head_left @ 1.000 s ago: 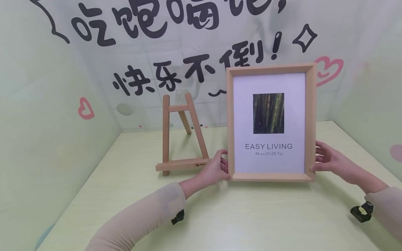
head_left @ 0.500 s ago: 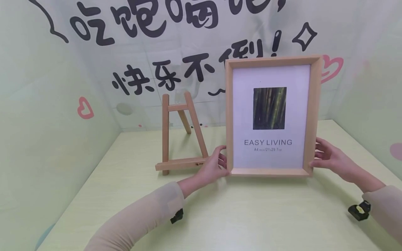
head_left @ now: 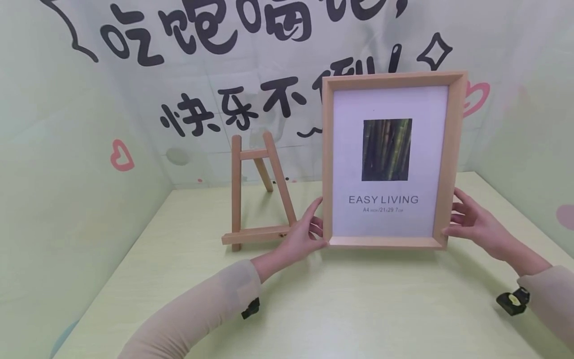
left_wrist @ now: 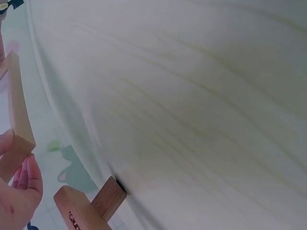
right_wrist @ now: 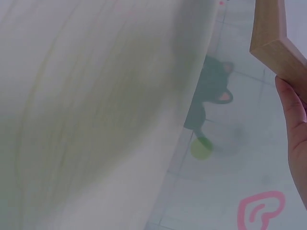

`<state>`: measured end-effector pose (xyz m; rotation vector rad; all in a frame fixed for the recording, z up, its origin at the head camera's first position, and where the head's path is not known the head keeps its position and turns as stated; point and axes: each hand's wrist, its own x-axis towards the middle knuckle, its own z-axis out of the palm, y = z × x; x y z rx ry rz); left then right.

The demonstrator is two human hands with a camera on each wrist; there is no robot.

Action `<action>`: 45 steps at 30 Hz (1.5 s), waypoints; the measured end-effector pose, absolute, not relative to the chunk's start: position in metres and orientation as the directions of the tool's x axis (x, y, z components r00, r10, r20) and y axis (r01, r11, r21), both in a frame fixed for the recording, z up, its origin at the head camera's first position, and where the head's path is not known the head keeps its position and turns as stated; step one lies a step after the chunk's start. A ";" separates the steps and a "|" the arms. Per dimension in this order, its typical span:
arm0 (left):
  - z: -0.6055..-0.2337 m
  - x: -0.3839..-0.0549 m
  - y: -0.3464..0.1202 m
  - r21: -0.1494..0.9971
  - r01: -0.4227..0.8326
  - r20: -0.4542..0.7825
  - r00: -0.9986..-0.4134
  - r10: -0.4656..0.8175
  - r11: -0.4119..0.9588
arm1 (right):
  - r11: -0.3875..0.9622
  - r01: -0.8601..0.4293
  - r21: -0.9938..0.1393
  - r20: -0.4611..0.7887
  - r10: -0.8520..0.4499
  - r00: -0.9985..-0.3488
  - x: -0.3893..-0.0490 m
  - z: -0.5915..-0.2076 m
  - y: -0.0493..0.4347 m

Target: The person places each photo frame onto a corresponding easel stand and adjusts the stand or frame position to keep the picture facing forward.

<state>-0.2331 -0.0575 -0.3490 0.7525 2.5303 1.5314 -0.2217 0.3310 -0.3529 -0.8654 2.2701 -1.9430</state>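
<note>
Picture frame [head_left: 392,159] upright, held just above the table [head_left: 381,304], right of a wooden easel [head_left: 236,192]. Left hand [head_left: 302,237] pinches its lower left corner; right hand [head_left: 482,227] grips the right edge, low down.

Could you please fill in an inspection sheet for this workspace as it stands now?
Surface: pale yellow-green table; shadows fall on it below the hands and frame.
Job's things: wooden picture frame with an "EASY LIVING" insert, held up off the table; wooden easel standing to its left, ledge toward the person.
Clutter: nothing seen.
Grippers: bare hands; left hand and right hand grip opposite sides of the frame, near its lower corners.
Cables: nothing seen.
Surroundings: backdrop with black Chinese lettering behind; pale green side panel at left and another at right; black device by the right sleeve, another by the left.
</note>
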 end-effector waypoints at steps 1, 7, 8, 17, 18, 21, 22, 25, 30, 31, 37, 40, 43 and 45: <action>-0.349 -0.233 -0.058 0.855 0.364 0.175 -0.873 0.454 0.370 | 0.050 -0.388 -0.920 0.331 -0.429 -0.841 -0.222 -0.352 0.331; -0.349 -0.234 -0.061 0.872 0.349 0.171 -0.875 0.453 0.344 | -0.009 -0.400 -0.916 0.360 -0.453 -0.815 -0.223 -0.348 0.330; -0.348 -0.234 -0.062 0.870 0.353 0.176 -0.874 0.453 0.343 | -0.012 -0.403 -0.915 0.363 -0.455 -0.813 -0.223 -0.347 0.329; -0.343 -0.237 -0.069 0.877 0.367 0.213 -0.876 0.434 0.311 | -0.150 -0.400 -0.904 0.423 -0.437 -0.794 -0.226 -0.343 0.323; -0.343 -0.238 -0.070 0.878 0.369 0.218 -0.875 0.433 0.304 | -0.166 -0.398 -0.902 0.429 -0.435 -0.791 -0.226 -0.343 0.322; -0.342 -0.238 -0.074 0.882 0.376 0.231 -0.870 0.436 0.283 | -0.180 -0.397 -0.900 0.435 -0.433 -0.789 -0.227 -0.341 0.319; -0.341 -0.238 -0.075 0.882 0.376 0.232 -0.870 0.436 0.282 | -0.183 -0.398 -0.899 0.437 -0.433 -0.788 -0.228 -0.340 0.317; -0.339 -0.239 -0.078 0.879 0.379 0.231 -0.870 0.436 0.289 | -0.177 -0.401 -0.899 0.438 -0.427 -0.791 -0.229 -0.339 0.314; -0.336 -0.242 -0.084 0.871 0.396 0.246 -0.864 0.439 0.290 | -0.158 -0.407 -0.900 0.435 -0.411 -0.801 -0.231 -0.336 0.308; -0.336 -0.242 -0.085 0.871 0.402 0.253 -0.861 0.442 0.284 | -0.152 -0.410 -0.900 0.435 -0.408 -0.803 -0.232 -0.335 0.307; -0.335 -0.246 -0.092 0.865 0.418 0.271 -0.856 0.441 0.279 | -0.109 -0.421 -0.901 0.428 -0.392 -0.814 -0.237 -0.332 0.299; -0.335 -0.248 -0.096 0.861 0.413 0.264 -0.862 0.433 0.296 | -0.075 -0.425 -0.902 0.420 -0.375 -0.826 -0.239 -0.331 0.295; -0.334 -0.249 -0.099 0.856 0.406 0.252 -0.868 0.427 0.320 | -0.070 -0.425 -0.903 0.419 -0.366 -0.831 -0.242 -0.330 0.290; -0.334 -0.250 -0.102 0.845 0.411 0.251 -0.870 0.425 0.342 | -0.076 -0.427 -0.901 0.423 -0.366 -0.829 -0.244 -0.330 0.287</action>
